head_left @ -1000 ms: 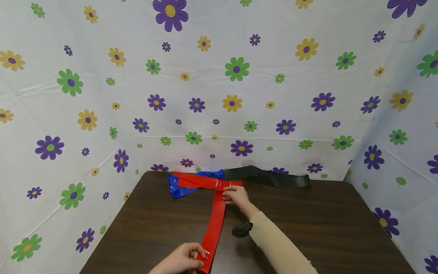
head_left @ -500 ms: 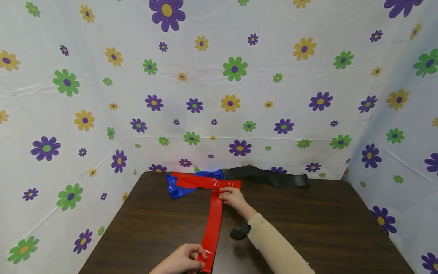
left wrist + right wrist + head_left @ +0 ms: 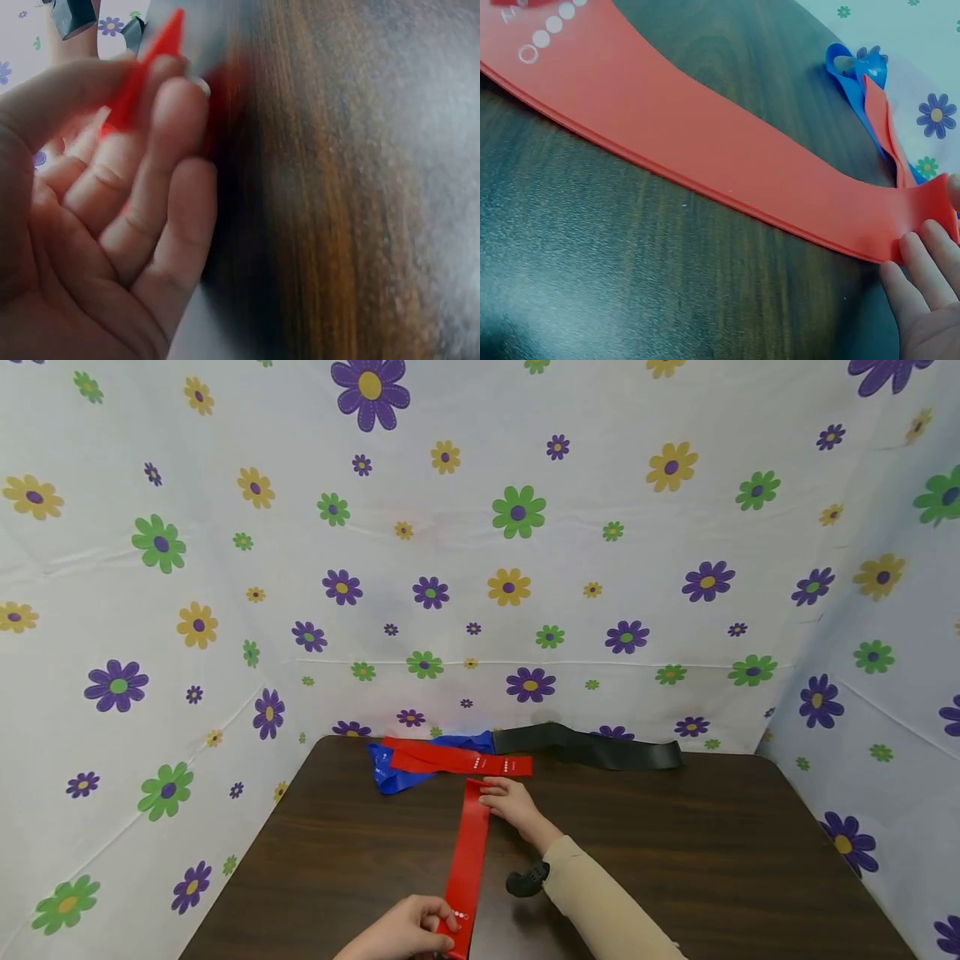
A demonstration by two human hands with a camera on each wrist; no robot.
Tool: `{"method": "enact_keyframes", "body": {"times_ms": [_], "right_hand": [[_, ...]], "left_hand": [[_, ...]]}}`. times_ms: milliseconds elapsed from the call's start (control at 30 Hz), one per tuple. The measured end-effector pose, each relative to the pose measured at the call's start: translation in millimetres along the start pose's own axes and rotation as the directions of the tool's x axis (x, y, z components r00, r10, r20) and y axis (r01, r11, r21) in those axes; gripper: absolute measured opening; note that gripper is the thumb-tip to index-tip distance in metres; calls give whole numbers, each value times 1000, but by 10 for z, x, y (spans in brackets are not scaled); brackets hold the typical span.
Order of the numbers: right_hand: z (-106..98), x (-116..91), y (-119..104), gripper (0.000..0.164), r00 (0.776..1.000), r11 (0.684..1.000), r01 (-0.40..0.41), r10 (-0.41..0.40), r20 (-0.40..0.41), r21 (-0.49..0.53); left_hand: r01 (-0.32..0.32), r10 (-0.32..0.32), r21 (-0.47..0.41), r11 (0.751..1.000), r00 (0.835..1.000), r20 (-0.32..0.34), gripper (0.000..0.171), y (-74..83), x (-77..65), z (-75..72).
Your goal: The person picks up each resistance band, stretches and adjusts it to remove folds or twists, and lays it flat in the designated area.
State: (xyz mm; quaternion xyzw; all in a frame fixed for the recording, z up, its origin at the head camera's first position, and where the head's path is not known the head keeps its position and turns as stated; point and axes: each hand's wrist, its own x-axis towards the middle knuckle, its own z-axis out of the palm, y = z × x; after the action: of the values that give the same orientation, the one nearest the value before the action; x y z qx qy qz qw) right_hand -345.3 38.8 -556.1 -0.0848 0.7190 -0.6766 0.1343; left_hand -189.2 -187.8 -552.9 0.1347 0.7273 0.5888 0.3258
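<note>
A red resistance band (image 3: 467,852), doubled flat with white dots printed near one end, stretches lengthwise toward the back of the table. My left hand (image 3: 408,928) pinches its near end between thumb and fingers; in the left wrist view the red edge (image 3: 142,82) pokes out between them. At the far end, my right hand (image 3: 517,806) grips the band, fingertips under its edge and the thumb mostly out of frame in the right wrist view. Just beyond lies a second red band (image 3: 450,758), across a blue band (image 3: 390,777).
A black band (image 3: 585,747) runs along the back of the dark wooden table (image 3: 675,852), touching the blue one. White flowered cloth (image 3: 517,552) hangs behind and at both sides. A black strap piece (image 3: 528,881) sits at the right wrist.
The far end of the held red band has come toward me, off the second red band, so a gap now shows between them. Both hands keep their hold; the left shifts slightly right.
</note>
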Motion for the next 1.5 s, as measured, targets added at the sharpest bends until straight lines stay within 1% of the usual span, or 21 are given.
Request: {"method": "enact_keyframes", "body": {"times_ms": [167, 300, 400, 567, 667, 767, 967, 1067, 1267, 1500], "right_hand": [[20, 17, 40, 53, 1000, 1000, -12, 12, 5, 8], [27, 22, 61, 56, 1000, 1000, -9, 9, -1, 4], [33, -41, -41, 57, 1000, 1000, -8, 8, 7, 3], [51, -199, -312, 58, 1000, 1000, -15, 15, 24, -9], [52, -224, -357, 59, 999, 1000, -21, 21, 30, -18], [50, -170, -299, 61, 999, 999, -26, 26, 26, -21], [46, 9, -47, 64, 999, 999, -33, 33, 6, -41], [47, 62, 33, 65, 999, 998, -38, 38, -6, -54], [51, 93, 53, 69, 999, 998, -41, 40, -20, -53], [55, 96, 49, 62, 999, 998, -32, 32, -10, -52]], "left_hand": [[36, -34, 44, 998, 998, -51, 9, -3, 22, 27], [51, -48, 57, 997, 997, -54, 10, -16, 38, 29], [52, -48, 66, 997, 997, -57, 10, -29, 49, 33], [38, -33, 69, 997, 997, -73, 9, -41, 72, 61], [30, -25, 59, 998, 996, -80, 9, -43, 78, 75], [26, -22, 52, 998, 996, -85, 9, -45, 83, 79], [33, -28, 48, 998, 996, -88, 9, -57, 88, 78], [41, -38, 41, 998, 995, -89, 9, -53, 91, 82], [48, -43, 57, 997, 995, -85, 9, -48, 103, 71], [47, -43, 63, 997, 997, -65, 9, -52, 111, 42]]}}
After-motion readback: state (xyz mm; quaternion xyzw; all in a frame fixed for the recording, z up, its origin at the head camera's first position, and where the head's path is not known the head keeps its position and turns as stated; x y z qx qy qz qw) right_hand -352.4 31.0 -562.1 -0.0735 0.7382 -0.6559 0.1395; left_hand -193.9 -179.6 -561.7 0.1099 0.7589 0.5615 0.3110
